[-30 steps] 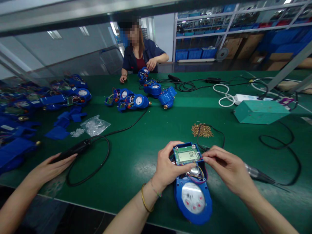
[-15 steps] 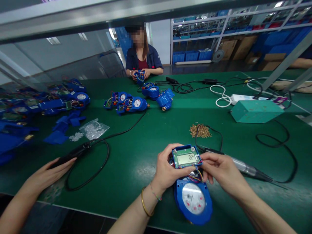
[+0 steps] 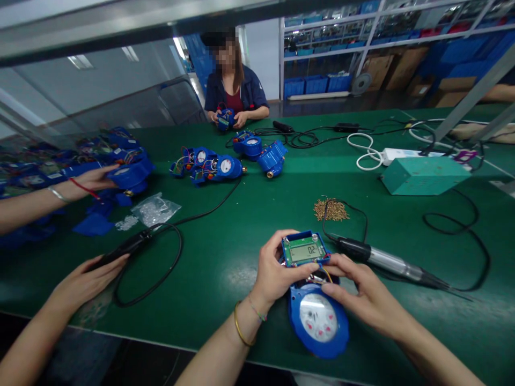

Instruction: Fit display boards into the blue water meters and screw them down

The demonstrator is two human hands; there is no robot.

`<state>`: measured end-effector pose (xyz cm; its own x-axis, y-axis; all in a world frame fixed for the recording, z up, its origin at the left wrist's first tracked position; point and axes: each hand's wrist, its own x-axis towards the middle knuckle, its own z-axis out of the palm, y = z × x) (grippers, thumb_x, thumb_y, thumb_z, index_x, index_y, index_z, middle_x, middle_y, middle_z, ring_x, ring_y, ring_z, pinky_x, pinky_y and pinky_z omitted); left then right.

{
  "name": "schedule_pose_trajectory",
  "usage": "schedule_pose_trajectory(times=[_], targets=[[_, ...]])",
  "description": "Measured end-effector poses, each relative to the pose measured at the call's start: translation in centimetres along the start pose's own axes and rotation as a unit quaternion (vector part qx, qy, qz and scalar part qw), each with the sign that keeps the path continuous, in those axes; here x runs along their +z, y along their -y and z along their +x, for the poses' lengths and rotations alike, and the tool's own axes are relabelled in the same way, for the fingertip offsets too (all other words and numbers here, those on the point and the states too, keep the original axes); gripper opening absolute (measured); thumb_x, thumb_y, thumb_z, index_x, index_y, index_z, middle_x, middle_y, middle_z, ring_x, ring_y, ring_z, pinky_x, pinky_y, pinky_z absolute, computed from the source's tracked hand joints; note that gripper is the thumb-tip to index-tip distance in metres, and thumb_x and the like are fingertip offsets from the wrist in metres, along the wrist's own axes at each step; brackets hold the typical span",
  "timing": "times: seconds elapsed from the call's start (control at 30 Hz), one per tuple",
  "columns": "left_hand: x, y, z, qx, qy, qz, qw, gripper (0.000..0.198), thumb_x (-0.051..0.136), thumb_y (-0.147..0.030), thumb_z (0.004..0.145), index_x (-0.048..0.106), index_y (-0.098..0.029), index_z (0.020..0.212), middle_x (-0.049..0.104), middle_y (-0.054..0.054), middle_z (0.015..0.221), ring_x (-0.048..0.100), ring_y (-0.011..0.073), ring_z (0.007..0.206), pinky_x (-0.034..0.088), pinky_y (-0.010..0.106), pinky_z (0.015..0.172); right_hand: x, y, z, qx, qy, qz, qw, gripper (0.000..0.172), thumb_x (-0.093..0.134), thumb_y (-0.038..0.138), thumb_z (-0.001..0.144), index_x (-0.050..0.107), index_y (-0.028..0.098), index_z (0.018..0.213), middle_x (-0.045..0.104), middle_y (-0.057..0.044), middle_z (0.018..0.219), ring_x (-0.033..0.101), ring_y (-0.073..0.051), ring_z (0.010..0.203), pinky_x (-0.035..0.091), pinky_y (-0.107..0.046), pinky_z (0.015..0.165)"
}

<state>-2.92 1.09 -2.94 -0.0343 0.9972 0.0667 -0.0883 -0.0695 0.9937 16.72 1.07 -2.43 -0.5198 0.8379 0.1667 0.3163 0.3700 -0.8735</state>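
A blue water meter (image 3: 296,317) with a round dial lies near the table's front edge, in front of me. My left hand (image 3: 273,268) grips the display module (image 3: 303,252), a green circuit board in a blue housing whose screen reads about 0.2. Coloured wires (image 3: 326,274) run between the module and the meter. My right hand (image 3: 360,292) is curled round the right side, its fingertips by the module's corner and its thumb on the meter's top by the wires. Its other fingers are partly hidden. Right of the module lies an electric screwdriver (image 3: 386,262).
A pile of brass screws (image 3: 330,210) lies beyond the module. At left, a co-worker's hands hold a black screwdriver (image 3: 124,247) and a blue meter (image 3: 131,174). Across the table sits another person (image 3: 235,99). A green box (image 3: 426,177) and cables stand at right.
My right thumb has moved off the module's side, down onto the meter's top by the wires. At left, a co-worker's second hand has come in, holding a blue meter.
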Motion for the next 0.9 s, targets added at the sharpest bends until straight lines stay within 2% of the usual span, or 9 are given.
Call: schedule_pose_trajectory(times=[0.1, 0.17, 0.27, 0.37, 0.47, 0.6, 0.67, 0.9], targets=[[0.0, -0.2, 0.0, -0.008, 0.008, -0.012, 1.000, 0.054, 0.090, -0.026, 0.057, 0.064, -0.018, 0.103, 0.071, 0.002, 0.095, 0.068, 0.0163, 0.086, 0.054, 0.023, 0.078, 0.3, -0.9, 0.5, -0.039, -0.037, -0.003, 0.999, 0.014, 0.068, 0.038, 0.092, 0.073, 0.026, 0.096, 0.074, 0.001, 0.085, 0.062, -0.017, 0.077, 0.047, -0.025, 0.069], [0.0, -0.2, 0.1, -0.007, 0.018, -0.014, 1.000, 0.055, 0.090, -0.025, 0.055, 0.064, -0.018, 0.103, 0.071, 0.001, 0.094, 0.067, 0.0160, 0.086, 0.053, 0.023, 0.078, 0.4, -1.4, 1.2, -0.063, -0.054, 0.009, 0.997, 0.023, 0.066, 0.042, 0.092, 0.074, 0.023, 0.081, 0.070, 0.000, 0.074, 0.059, -0.016, 0.069, 0.046, -0.026, 0.065], [-0.2, -0.1, 0.2, 0.002, 0.036, -0.012, 0.999, 0.057, 0.091, -0.025, 0.054, 0.064, -0.018, 0.104, 0.072, 0.002, 0.096, 0.067, 0.0163, 0.088, 0.053, 0.023, 0.079, 0.2, -1.8, 2.1, -0.080, -0.077, 0.007, 0.994, 0.035, 0.063, 0.048, 0.092, 0.073, 0.021, 0.071, 0.067, -0.004, 0.075, 0.059, -0.018, 0.073, 0.046, -0.030, 0.067], [-0.5, 0.3, 0.1, 0.011, 0.046, -0.008, 0.999, 0.058, 0.091, -0.025, 0.054, 0.065, -0.018, 0.106, 0.071, 0.003, 0.099, 0.066, 0.0170, 0.090, 0.052, 0.023, 0.080, 0.1, -1.6, 2.4, -0.073, -0.105, -0.012, 0.992, 0.029, 0.066, 0.039, 0.089, 0.071, 0.021, 0.067, 0.061, -0.003, 0.070, 0.054, -0.018, 0.072, 0.042, -0.032, 0.069], [-0.7, 0.6, 0.0, 0.022, 0.044, -0.013, 0.999, 0.059, 0.091, -0.026, 0.053, 0.065, -0.019, 0.106, 0.071, 0.003, 0.099, 0.066, 0.0173, 0.090, 0.053, 0.024, 0.080, 0.4, -0.8, 1.8, -0.039, -0.111, -0.026, 0.993, 0.023, 0.063, 0.025, 0.088, 0.070, 0.020, 0.066, 0.054, 0.001, 0.061, 0.049, -0.014, 0.060, 0.036, -0.027, 0.059], [-0.7, 0.6, -0.1, 0.030, 0.046, -0.015, 0.998, 0.059, 0.091, -0.024, 0.054, 0.065, -0.020, 0.107, 0.072, 0.002, 0.101, 0.067, 0.0168, 0.091, 0.053, 0.024, 0.083, 1.2, 0.0, 0.8, 0.097, -0.099, 0.013, 0.990, 0.019, 0.057, 0.024, 0.089, 0.073, 0.018, 0.081, 0.064, 0.001, 0.067, 0.054, -0.014, 0.058, 0.038, -0.025, 0.052], [-0.6, 0.6, -0.1, 0.032, 0.050, -0.015, 0.998, 0.060, 0.091, -0.023, 0.054, 0.065, -0.021, 0.108, 0.073, 0.002, 0.103, 0.068, 0.0167, 0.092, 0.053, 0.024, 0.085, 1.4, 0.2, 0.5, 0.130, -0.101, 0.013, 0.986, 0.020, 0.056, 0.028, 0.088, 0.073, 0.018, 0.083, 0.066, 0.000, 0.070, 0.056, -0.016, 0.061, 0.040, -0.026, 0.055], [-0.4, 0.5, 0.0, 0.030, 0.045, -0.016, 0.998, 0.058, 0.091, -0.024, 0.055, 0.066, -0.020, 0.107, 0.073, 0.002, 0.101, 0.068, 0.0166, 0.091, 0.053, 0.023, 0.083, 1.6, 0.7, -0.2, 0.033, -0.113, -0.140, 0.983, 0.029, 0.053, 0.030, 0.094, 0.063, 0.020, 0.070, 0.054, -0.001, 0.064, 0.050, -0.018, 0.065, 0.035, -0.029, 0.061]])
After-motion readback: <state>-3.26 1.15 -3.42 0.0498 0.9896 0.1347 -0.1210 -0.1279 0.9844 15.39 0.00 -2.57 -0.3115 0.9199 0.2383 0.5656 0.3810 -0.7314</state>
